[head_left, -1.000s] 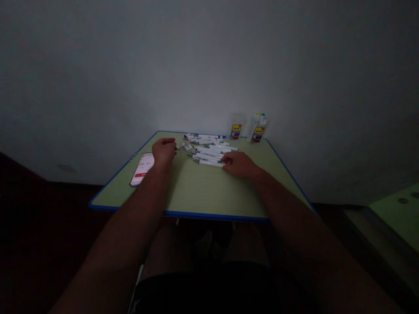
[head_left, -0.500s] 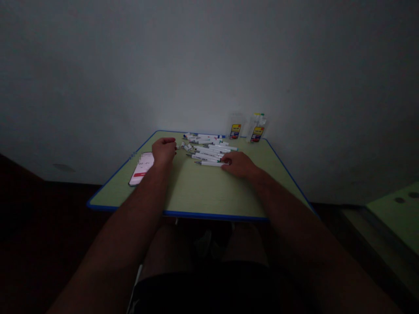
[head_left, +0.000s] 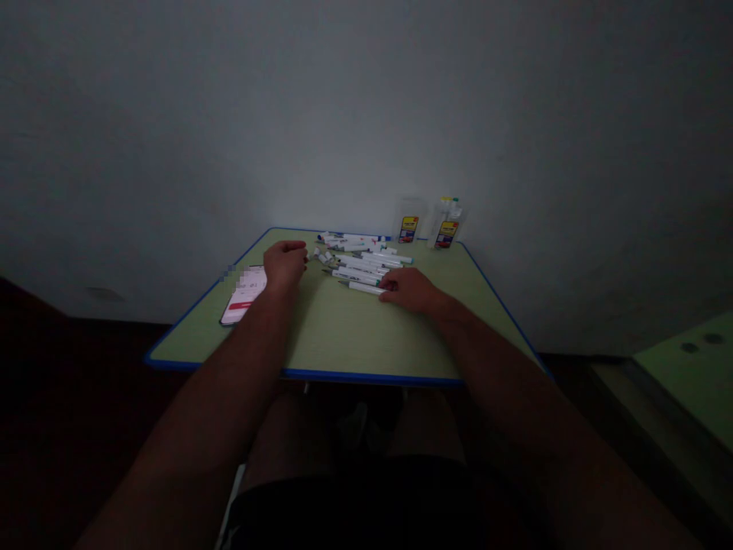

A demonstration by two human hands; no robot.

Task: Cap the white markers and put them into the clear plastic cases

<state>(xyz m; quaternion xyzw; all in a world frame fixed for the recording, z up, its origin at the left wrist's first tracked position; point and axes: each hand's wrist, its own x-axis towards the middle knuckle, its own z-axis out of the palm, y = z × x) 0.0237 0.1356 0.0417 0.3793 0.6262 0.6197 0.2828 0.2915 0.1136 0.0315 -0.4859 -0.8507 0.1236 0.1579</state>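
Observation:
My right hand is closed around the right end of a white marker. That marker lies low over the table, its uncapped dark tip pointing left. Just behind it, several more white markers lie roughly side by side, some with tips bare. My left hand rests at the left of the pile with curled fingers. Small white and grey marker caps lie beside its fingertips. What the left fingers hold, if anything, is hidden.
A phone with a lit screen lies at the left, partly behind my left forearm. At the back right stand two clear plastic cases with yellow labels; the right case contains some markers. The blue-edged table meets a grey wall.
My right hand has shifted slightly left with the marker, whose right end now sits a little nearer to me. The left hand stays almost in place. The view has turned slightly.

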